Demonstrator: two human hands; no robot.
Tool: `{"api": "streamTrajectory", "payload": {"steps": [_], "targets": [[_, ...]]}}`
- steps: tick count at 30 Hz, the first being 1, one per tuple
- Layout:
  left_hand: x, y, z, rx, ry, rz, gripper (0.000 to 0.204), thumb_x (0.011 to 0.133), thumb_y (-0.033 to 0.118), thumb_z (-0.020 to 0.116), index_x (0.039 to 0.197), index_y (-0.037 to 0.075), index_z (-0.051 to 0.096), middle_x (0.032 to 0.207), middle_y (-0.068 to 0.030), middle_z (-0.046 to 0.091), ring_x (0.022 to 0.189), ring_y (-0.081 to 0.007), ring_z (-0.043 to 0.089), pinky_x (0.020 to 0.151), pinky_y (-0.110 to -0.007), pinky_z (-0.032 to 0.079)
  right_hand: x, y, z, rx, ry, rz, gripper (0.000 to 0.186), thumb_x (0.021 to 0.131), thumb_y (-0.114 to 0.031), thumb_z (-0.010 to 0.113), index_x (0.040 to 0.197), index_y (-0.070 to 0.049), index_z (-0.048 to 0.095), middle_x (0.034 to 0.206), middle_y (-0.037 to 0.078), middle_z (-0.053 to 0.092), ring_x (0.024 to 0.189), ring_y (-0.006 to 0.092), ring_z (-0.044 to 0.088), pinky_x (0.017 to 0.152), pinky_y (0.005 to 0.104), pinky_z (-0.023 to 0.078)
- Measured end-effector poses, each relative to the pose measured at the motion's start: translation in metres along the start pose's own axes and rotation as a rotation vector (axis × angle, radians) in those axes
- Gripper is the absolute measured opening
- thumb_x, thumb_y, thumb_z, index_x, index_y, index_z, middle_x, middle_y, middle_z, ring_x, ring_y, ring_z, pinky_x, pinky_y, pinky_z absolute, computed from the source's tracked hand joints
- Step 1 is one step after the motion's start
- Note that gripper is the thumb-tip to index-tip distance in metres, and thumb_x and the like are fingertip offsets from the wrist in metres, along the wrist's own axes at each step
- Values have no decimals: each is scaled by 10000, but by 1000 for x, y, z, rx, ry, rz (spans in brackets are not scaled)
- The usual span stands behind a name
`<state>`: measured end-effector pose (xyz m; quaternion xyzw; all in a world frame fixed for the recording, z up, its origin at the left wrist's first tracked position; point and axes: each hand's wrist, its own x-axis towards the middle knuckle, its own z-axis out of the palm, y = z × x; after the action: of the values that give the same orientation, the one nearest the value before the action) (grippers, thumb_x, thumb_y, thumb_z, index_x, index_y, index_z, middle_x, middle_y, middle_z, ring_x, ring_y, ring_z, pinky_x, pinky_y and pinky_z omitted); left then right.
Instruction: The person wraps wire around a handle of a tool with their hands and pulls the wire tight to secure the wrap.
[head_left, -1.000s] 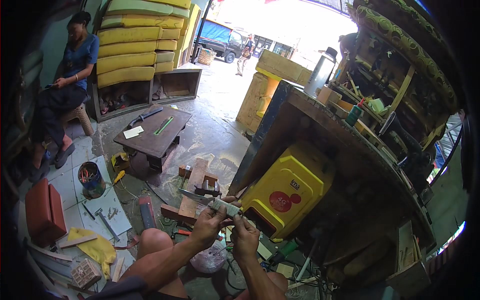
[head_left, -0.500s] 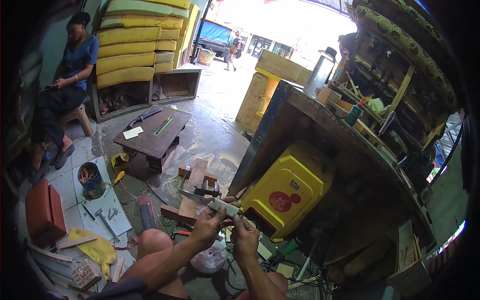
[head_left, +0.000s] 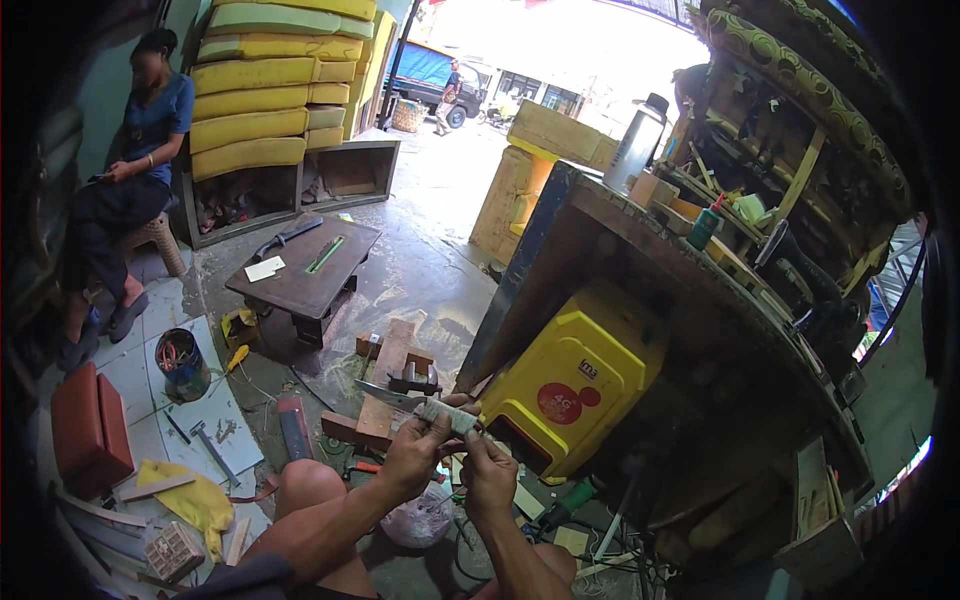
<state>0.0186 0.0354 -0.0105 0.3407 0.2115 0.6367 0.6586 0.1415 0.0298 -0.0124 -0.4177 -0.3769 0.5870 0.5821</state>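
Note:
My left hand (head_left: 413, 457) grips the wrapped handle of a knife (head_left: 420, 405) whose blade points left over the floor. My right hand (head_left: 487, 474) pinches the handle's right end, fingers closed on the pale wrapping. Both hands are held together just above my bare knee (head_left: 305, 487), in front of a yellow plastic crate (head_left: 575, 380).
A wooden bench (head_left: 660, 250) loaded with tools and a metal flask (head_left: 636, 145) stands at the right. On the floor lie wood blocks (head_left: 385, 385), a hammer (head_left: 208, 448), a paint can (head_left: 182, 362) and a low dark table (head_left: 305, 265). A seated person (head_left: 125, 180) is at the far left beside stacked yellow foam (head_left: 265, 90).
Both hands stay on the knife handle with only slight finger movement. A person in the street at the back has walked a little to the left.

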Motion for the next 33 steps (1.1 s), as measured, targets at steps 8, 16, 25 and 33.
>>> {"api": "streamTrajectory", "payload": {"steps": [8,16,25,33], "targets": [[7,13,-9,-122,58,-18,384,1077,290,451,1303,-11,526,1222,-161,651,1101,-255,645,977,-416,510,5,-8,-7,-179,-169,-69,203,970,-174,679,1069,-3,725,756,-45,613,627,34,489,563,216,396],[15,51,-40,-174,189,89,348,1060,267,472,1218,-31,559,1152,-190,666,1075,-331,666,988,-472,519,15,-30,-34,-273,115,-173,212,948,-205,716,1053,-22,738,768,-5,659,542,46,477,491,217,395],[10,92,-62,-143,306,224,340,1067,229,416,1261,-16,550,1213,-201,659,1086,-323,676,971,-455,550,55,-67,-213,-110,573,-181,178,986,-146,587,1103,-33,660,841,46,599,751,166,601,700,308,521],[4,48,-9,-91,28,-55,360,1051,289,508,1260,0,558,1194,-189,673,1115,-313,674,960,-449,562,10,-20,-34,-623,-155,-396,904,856,-194,809,1555,11,273,1396,185,544,1277,279,533,1099,383,391]]}}
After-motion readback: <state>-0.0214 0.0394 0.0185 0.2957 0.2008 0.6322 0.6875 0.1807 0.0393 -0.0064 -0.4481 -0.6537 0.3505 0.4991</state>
